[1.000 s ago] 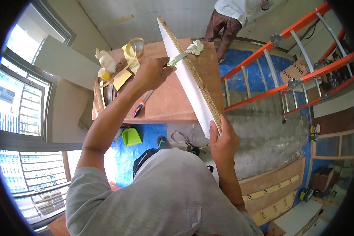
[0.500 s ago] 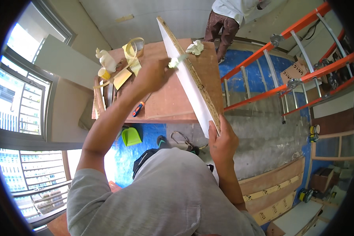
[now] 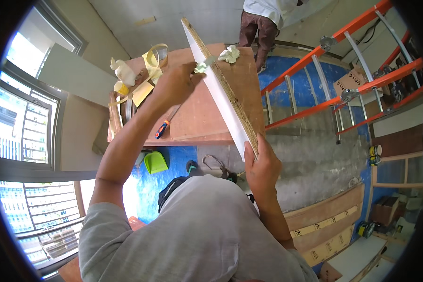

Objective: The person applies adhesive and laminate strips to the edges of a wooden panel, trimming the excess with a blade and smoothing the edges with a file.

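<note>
A long white-faced board (image 3: 217, 96) with a raw chipboard edge stands on its long side, slanting across the brown worktable (image 3: 192, 124). My right hand (image 3: 264, 164) grips its near end, thumb on the white face and fingers around the far side. Toward the board's far end, my left hand (image 3: 176, 85) is closed on a pale crumpled wad (image 3: 201, 68) at the upper edge. A blurred greyish flat piece shows beside the wad; what it is I cannot make out. An orange-and-blue-handled screwdriver (image 3: 162, 129) lies below my left wrist.
Crumpled white paper (image 3: 229, 54), a yellow cup (image 3: 121, 87), a white bottle (image 3: 123, 71) and a roll of edging strip (image 3: 156, 56) sit on the table. An orange ladder (image 3: 333, 101) leans at right. Another person (image 3: 258, 28) stands beyond. A green dustpan (image 3: 155, 162) lies below.
The board and both hands sit slightly farther left and up in the picture, while the whole view has also shifted a little. My left hand keeps the wad at the board's upper edge.
</note>
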A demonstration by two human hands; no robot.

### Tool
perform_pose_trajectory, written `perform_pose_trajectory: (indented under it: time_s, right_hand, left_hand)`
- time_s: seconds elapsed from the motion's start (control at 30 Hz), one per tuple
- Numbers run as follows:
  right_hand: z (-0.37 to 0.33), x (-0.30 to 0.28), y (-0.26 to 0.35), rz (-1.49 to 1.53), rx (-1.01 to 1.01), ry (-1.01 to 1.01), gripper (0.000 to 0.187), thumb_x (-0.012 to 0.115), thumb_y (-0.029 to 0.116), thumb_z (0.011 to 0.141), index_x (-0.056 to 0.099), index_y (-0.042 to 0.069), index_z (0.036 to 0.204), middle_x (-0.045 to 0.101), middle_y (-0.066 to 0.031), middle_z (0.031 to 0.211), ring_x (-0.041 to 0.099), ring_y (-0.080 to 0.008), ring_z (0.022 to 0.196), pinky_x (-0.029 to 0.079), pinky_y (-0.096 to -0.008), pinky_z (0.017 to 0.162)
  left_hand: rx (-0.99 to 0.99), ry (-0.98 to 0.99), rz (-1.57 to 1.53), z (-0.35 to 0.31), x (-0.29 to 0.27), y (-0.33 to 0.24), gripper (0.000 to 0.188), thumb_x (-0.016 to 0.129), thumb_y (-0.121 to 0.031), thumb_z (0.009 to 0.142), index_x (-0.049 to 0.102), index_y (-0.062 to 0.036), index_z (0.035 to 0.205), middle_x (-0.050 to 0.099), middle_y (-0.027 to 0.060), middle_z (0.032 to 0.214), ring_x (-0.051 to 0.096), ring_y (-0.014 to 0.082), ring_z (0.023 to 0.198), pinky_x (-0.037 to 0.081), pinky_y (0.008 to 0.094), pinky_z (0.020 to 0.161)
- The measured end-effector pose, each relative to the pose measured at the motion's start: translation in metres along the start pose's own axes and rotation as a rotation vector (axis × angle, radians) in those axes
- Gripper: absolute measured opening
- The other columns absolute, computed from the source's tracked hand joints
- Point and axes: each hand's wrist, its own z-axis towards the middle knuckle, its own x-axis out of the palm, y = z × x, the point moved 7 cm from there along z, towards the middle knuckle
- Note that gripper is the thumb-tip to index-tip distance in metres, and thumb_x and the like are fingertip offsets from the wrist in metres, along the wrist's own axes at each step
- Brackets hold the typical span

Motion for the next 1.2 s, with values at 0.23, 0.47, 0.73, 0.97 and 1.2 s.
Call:
perform_pose_trajectory:
  time_s: [0.23, 0.47, 0.73, 0.97, 1.2]
  right_hand:
    - [0.001, 0.002, 0.000, 0.002, -0.008, -0.017, 0.037, 0.074, 0.021, 0.097, 0.066, -0.001, 0.125, 0.075, -0.0207, 0.109, 0.076, -0.0385, 0.089, 0.061, -0.0435, 0.073]
    - [0.001, 0.000, 0.004, 0.012, -0.010, 0.011, 0.037, 0.074, 0.022, 0.097, 0.066, -0.001, 0.125, 0.075, -0.0213, 0.110, 0.076, -0.0381, 0.090, 0.061, -0.0437, 0.074]
    - [-0.001, 0.003, 0.000, 0.000, 0.020, 0.001, 0.035, 0.073, 0.020, 0.098, 0.066, -0.002, 0.124, 0.076, -0.0214, 0.109, 0.076, -0.0372, 0.091, 0.061, -0.0429, 0.074]
    - [-0.004, 0.007, 0.005, -0.026, -0.025, -0.008, 0.045, 0.073, 0.022, 0.098, 0.063, -0.002, 0.134, 0.075, -0.0203, 0.108, 0.076, -0.0356, 0.088, 0.061, -0.0422, 0.071]
    - [-0.005, 0.005, 0.002, -0.023, -0.018, -0.007, 0.052, 0.073, 0.024, 0.097, 0.060, -0.002, 0.141, 0.075, -0.0205, 0.111, 0.076, -0.0367, 0.087, 0.060, -0.0427, 0.071]
  left_hand:
    - [0.016, 0.073, 0.101, -0.032, 0.028, -0.006, 0.030, 0.066, -0.031, 0.102, 0.064, -0.0018, 0.106, 0.070, 0.0230, 0.082, 0.069, 0.0451, 0.080, 0.051, 0.0523, 0.073]
    - [0.000, -0.049, -0.002, -0.001, -0.002, 0.010, 0.031, 0.066, -0.030, 0.101, 0.068, -0.0014, 0.115, 0.069, 0.0231, 0.082, 0.070, 0.0416, 0.083, 0.051, 0.0501, 0.074]
    - [0.083, 0.180, 0.048, -0.050, 0.024, -0.029, 0.030, 0.068, -0.029, 0.101, 0.069, -0.0051, 0.118, 0.070, 0.0200, 0.080, 0.070, 0.0408, 0.078, 0.052, 0.0489, 0.071]
    - [-0.096, -0.095, 0.062, 0.041, -0.005, 0.065, 0.033, 0.064, -0.032, 0.101, 0.070, -0.0006, 0.109, 0.070, 0.0223, 0.087, 0.068, 0.0398, 0.082, 0.050, 0.0496, 0.075]
    - [-0.140, 0.020, 0.048, 0.025, 0.004, 0.049, 0.032, 0.066, -0.030, 0.100, 0.070, -0.0005, 0.110, 0.072, 0.0236, 0.097, 0.070, 0.0421, 0.091, 0.052, 0.0502, 0.080]
